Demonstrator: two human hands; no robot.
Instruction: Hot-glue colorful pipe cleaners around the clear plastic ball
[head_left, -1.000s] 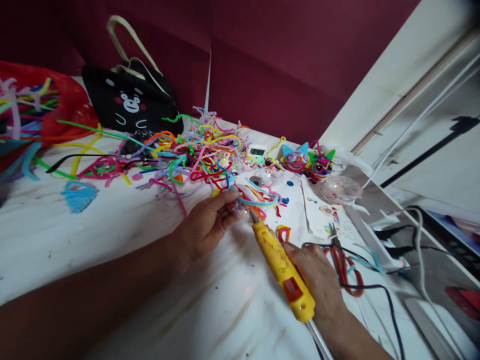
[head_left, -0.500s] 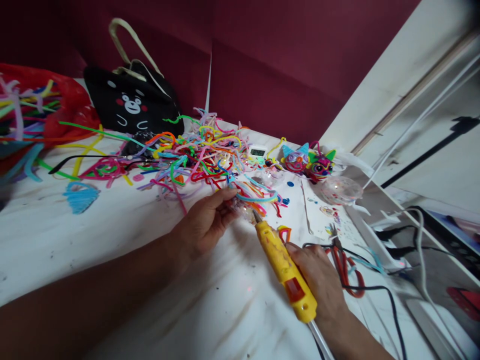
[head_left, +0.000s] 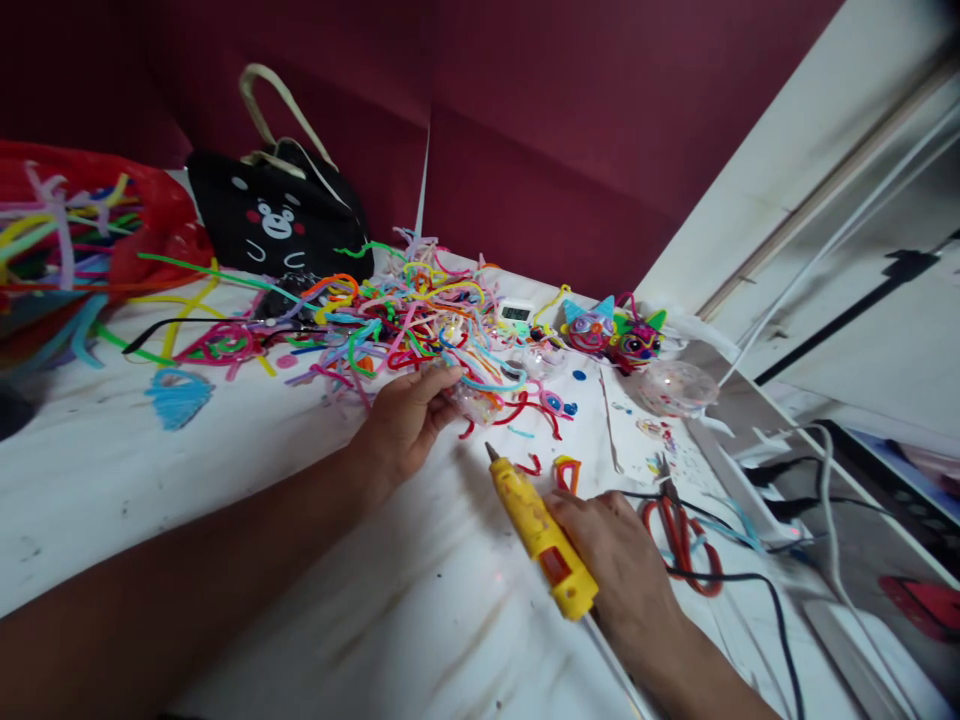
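Observation:
My left hand (head_left: 409,415) is closed, thumb on top, on a clear plastic piece (head_left: 474,406) that looks like part of a clear ball. Light-blue and other coloured pipe cleaners (head_left: 491,383) run over its top; whether they are fixed to it I cannot tell. In my right hand (head_left: 611,555) is a yellow hot glue gun (head_left: 529,515), with a glue stick coming out of its back end. Its metal nozzle points up and left, just below the clear piece and apart from it. Red pipe cleaner bits (head_left: 531,466) lie near the nozzle.
A heap of pipe cleaners (head_left: 405,310) covers the table's back, beside a black bag (head_left: 262,225) and a red bag (head_left: 169,225). Two decorated cat-like heads (head_left: 589,328), a clear bowl-like shell (head_left: 679,388), red-handled pliers (head_left: 681,540) and cables (head_left: 780,600) are to the right.
The glue gun's nozzle has drawn back from the clear piece, down and to the left with my right hand. My left hand keeps its hold. The view has shifted slightly.

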